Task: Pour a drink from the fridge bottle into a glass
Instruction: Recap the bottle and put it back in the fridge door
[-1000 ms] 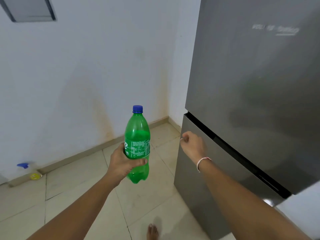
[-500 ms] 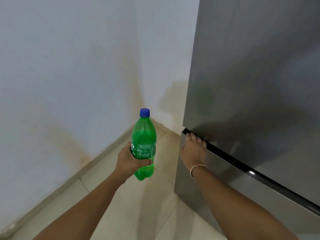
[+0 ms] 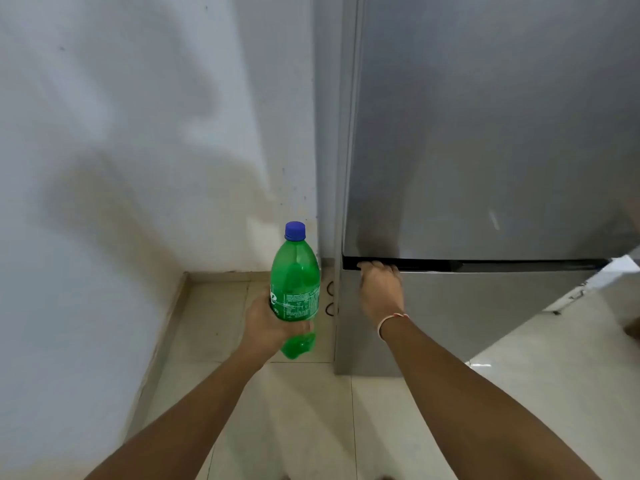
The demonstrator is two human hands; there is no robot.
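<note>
A person stood before a grey fridge (image 3: 485, 133) in the corner of a room, seen from a head-worn camera looking down along both bare forearms. The left hand (image 3: 268, 327) was wrapped around the lower body of a green plastic bottle (image 3: 294, 282), holding it upright in the air above the tiled floor (image 3: 311, 410), just left of the fridge's side. The bottle carried a blue cap (image 3: 295, 231), screwed on, and a printed label; green liquid filled it to about the shoulder. The right hand (image 3: 381, 289), a thin thread band (image 3: 391, 320) at its wrist, reached to the dark gap (image 3: 485, 264) between the upper and lower fridge doors, its fingers curled over the top edge of the lower door (image 3: 467, 306) near the left corner. Both doors appeared closed. A white wall (image 3: 138, 133), stained brownish near its base, met the floor to the left. Two small dark loops (image 3: 330, 299) showed low down beside the fridge.
</note>
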